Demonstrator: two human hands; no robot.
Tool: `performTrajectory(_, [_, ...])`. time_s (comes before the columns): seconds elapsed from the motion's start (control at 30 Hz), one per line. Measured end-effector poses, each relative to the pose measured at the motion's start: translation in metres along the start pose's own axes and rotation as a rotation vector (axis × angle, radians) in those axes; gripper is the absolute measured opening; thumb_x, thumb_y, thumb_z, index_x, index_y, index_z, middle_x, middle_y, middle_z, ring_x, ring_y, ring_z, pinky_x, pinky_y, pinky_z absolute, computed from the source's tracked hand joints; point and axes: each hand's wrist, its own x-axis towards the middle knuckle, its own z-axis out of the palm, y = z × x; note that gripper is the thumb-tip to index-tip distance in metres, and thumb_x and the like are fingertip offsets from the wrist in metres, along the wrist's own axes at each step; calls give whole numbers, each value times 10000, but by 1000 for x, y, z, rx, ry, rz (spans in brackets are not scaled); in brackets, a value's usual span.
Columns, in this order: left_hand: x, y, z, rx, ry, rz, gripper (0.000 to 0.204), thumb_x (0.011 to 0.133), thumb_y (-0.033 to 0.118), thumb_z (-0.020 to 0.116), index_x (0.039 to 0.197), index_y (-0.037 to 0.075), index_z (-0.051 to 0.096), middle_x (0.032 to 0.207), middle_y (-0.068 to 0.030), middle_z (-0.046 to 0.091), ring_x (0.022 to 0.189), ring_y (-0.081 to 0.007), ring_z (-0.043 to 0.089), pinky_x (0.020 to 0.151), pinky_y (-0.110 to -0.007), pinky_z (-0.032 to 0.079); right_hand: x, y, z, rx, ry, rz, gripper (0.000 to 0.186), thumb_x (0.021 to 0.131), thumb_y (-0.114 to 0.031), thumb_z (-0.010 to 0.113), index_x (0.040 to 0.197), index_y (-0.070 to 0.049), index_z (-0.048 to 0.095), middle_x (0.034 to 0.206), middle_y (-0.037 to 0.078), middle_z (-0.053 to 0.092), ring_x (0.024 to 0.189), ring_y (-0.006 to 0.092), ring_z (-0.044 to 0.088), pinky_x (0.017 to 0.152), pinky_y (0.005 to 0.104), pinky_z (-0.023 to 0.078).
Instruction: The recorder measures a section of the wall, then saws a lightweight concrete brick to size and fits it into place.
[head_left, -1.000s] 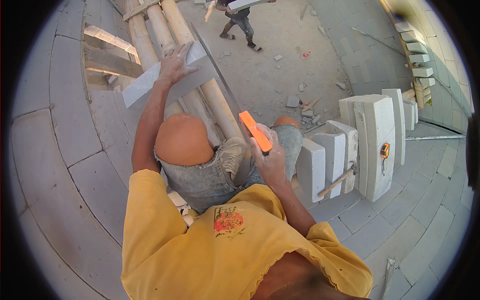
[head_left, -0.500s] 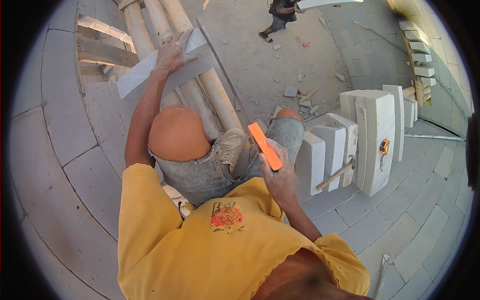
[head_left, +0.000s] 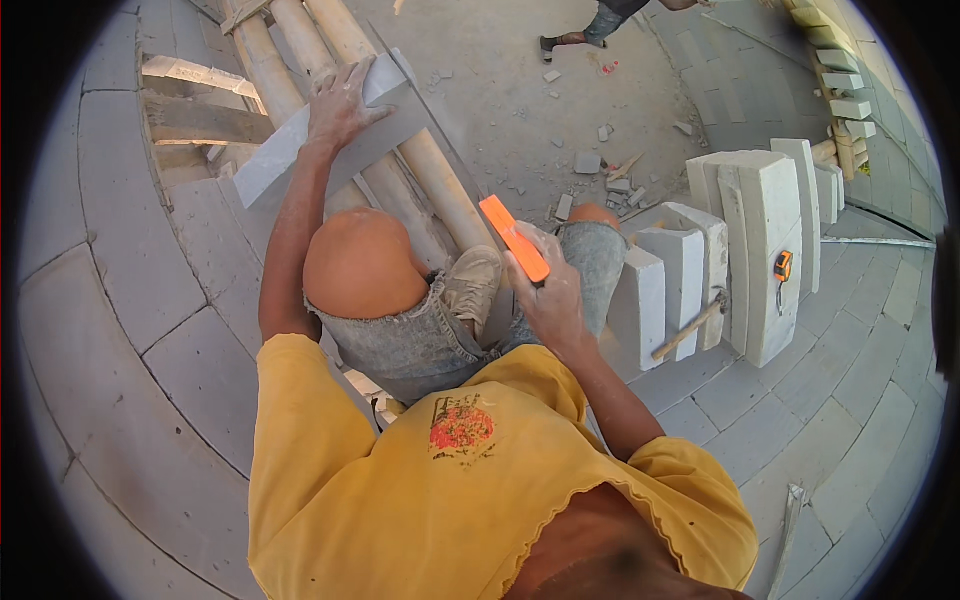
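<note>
My left hand (head_left: 340,108) grips the top of a pale grey block (head_left: 262,168), fingers spread over it, where it lies across round bamboo poles (head_left: 445,200). My right hand (head_left: 550,295) is closed on the orange handle of a hand saw (head_left: 512,235), in front of my bent knees. The thin blade (head_left: 450,145) runs forward from the handle to the right end of the block; whether its teeth are inside a cut I cannot tell.
To my right stand several pale blocks (head_left: 675,280), with a hammer (head_left: 688,330) and an orange tape measure (head_left: 783,265). A co-worker's leg (head_left: 590,35) shows at the top, on a floor scattered with rubble (head_left: 610,170). Blocks line the far wall (head_left: 840,85); an opening (head_left: 200,120) lies left.
The saw went back toward me half a second ago and is now pushed forward again. My left hand stays on the block. The co-worker has moved right, mostly out of view.
</note>
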Motion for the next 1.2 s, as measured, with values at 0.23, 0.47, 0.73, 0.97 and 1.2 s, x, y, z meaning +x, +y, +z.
performTrajectory(0.23, [9, -4, 16, -13, -36, 10, 952, 695, 590, 760, 1483, 193, 403, 1416, -101, 490, 1350, -331, 413, 1091, -517, 336, 53, 14, 34, -81, -15, 25, 414, 938, -210, 647, 1298, -49, 523, 1174, 220, 645, 983, 369, 669, 813, 403, 547])
performTrajectory(0.47, [10, 6, 1, -37, -31, 27, 948, 702, 611, 746, 1488, 212, 399, 1414, -73, 510, 1304, -342, 466, 1115, -500, 318, 67, 5, 20, -66, -25, 30, 410, 931, -194, 657, 1288, -44, 522, 1143, 179, 669, 989, 358, 677, 822, 395, 548])
performTrajectory(0.73, [13, -25, 7, -81, -17, 35, 974, 691, 613, 752, 1489, 184, 395, 1396, -83, 518, 1295, -330, 475, 1117, -485, 323, -21, -6, 7, 5, 63, 60, 371, 935, -193, 648, 1260, -45, 546, 1064, 222, 678, 964, 380, 674, 773, 396, 542])
performTrajectory(0.97, [22, 14, 12, -46, -1, 69, 927, 709, 569, 754, 1471, 169, 411, 1406, -94, 497, 1333, -330, 426, 1104, -523, 326, 140, -11, 49, -155, -86, 137, 371, 942, -166, 639, 1248, 17, 537, 1152, 216, 660, 991, 378, 667, 845, 364, 529])
performTrajectory(1.2, [8, -15, -8, -74, -68, -28, 901, 713, 561, 758, 1470, 208, 419, 1398, -82, 508, 1290, -362, 472, 1096, -545, 319, -12, -3, 5, -33, 58, -12, 374, 937, -195, 636, 1245, -11, 531, 1077, 246, 671, 918, 411, 658, 765, 389, 539])
